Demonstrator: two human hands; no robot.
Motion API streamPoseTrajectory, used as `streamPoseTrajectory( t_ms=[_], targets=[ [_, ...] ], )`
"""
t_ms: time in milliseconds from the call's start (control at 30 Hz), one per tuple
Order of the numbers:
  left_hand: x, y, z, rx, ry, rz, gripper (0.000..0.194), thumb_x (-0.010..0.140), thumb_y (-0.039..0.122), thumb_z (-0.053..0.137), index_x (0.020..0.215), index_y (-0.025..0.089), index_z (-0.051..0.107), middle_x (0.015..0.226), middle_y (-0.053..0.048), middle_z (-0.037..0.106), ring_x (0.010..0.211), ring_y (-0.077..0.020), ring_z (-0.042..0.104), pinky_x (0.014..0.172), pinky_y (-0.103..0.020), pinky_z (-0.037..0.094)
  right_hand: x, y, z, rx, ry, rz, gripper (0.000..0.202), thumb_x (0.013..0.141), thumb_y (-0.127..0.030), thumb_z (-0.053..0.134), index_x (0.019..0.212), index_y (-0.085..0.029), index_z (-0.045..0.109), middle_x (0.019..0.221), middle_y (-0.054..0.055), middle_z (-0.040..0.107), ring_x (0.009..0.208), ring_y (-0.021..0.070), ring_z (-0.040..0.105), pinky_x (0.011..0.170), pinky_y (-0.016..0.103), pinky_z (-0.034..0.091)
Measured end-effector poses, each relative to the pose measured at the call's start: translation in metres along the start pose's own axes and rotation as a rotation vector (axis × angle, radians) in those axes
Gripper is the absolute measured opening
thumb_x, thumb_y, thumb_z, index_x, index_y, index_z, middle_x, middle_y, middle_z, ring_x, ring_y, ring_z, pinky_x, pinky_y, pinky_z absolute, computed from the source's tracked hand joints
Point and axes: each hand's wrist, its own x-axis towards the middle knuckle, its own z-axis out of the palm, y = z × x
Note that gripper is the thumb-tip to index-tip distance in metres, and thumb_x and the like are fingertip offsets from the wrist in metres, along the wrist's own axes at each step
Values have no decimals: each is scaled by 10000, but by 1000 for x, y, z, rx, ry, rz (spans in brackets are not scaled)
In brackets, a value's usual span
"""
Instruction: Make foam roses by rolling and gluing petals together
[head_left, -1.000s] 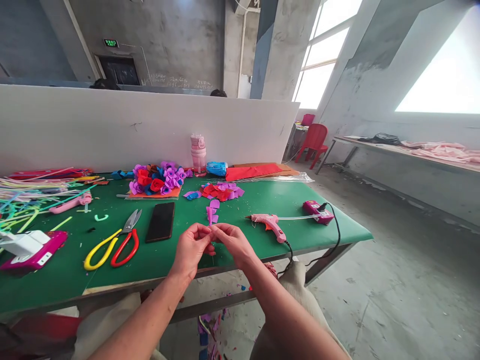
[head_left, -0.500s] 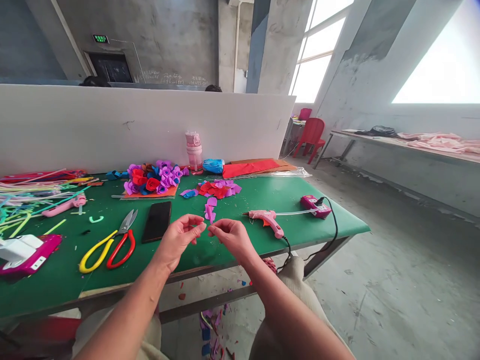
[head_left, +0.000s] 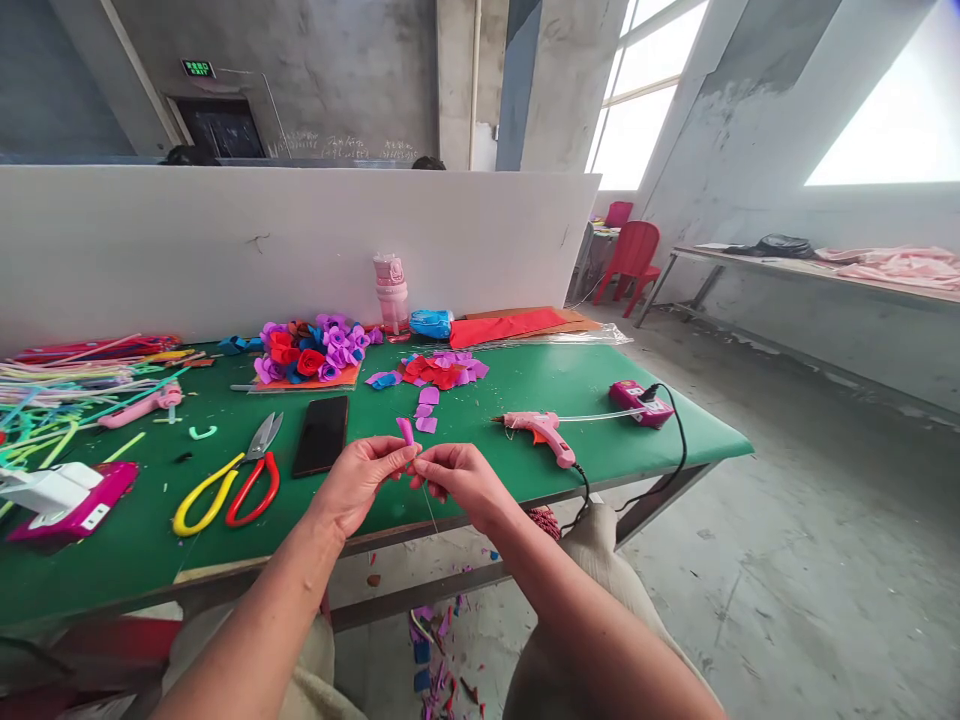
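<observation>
Left end of the green felt-topped table: loose bundle of multicoloured thin plastic straws, a white-and-magenta box-shaped device near the front edge. Moving right: yellow-and-red-handled steel scissors, a flat black phone lying face down, a heap of finished purple, red and blue foam roses at the back edge.

Left hand is hovering over the front edge, mid-table, thumb and forefinger pressing together on a small pink foam petal piece. Right hand is meeting it fingertip to fingertip, pinching the same piece from the other side; a thin pale wire stem is hanging down from the pinch. The petal is standing up above the fingertips, clear of the table.

Judgement: the hands are wrapping the petal round the stem top. For a clean result, keep the lower edge tight against the wire, roll in small turns, and keep the pinch low so the upper edge flares.

Further right: loose pink petal offcuts, a pink plastic hot-glue gun lying within reach of the right hand, and a magenta power strip near the right end.
</observation>
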Motion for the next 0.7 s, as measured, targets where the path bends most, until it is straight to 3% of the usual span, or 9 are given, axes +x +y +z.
streamPoseTrajectory(
  t_ms=[200,433,600,700],
  targets=[
    [-1,0,2,-32,-32,6,244,593,361,797,681,140,741,578,-27,621,575,-116,518,617,-253,433,1,1,-4,175,-87,73,285,634,-408,742,694,-137,676,625,5,629,474,47,419,459,194,284],
    [2,-4,0,-30,-71,23,234,615,347,786,720,143,741,639,-40,651,611,-122,541,635,-246,441,1,-3,-6,371,-133,163,235,605,-324,764,683,-125,666,601,-10,591,474,33,385,454,177,280],
    [3,-3,-6,59,48,65,280,655,410,750,743,145,734,663,-50,659,625,-128,547,617,-233,431,0,-1,-7,299,-76,109,265,619,-364,761,695,-125,673,600,-6,599,463,34,393,460,187,280],
    [1,-3,-5,61,28,65,270,650,400,757,720,141,722,656,-42,648,600,-117,522,599,-230,417,0,1,-6,242,-33,76,294,614,-401,760,693,-132,671,605,-4,610,458,38,396,465,198,288]
  ],
)
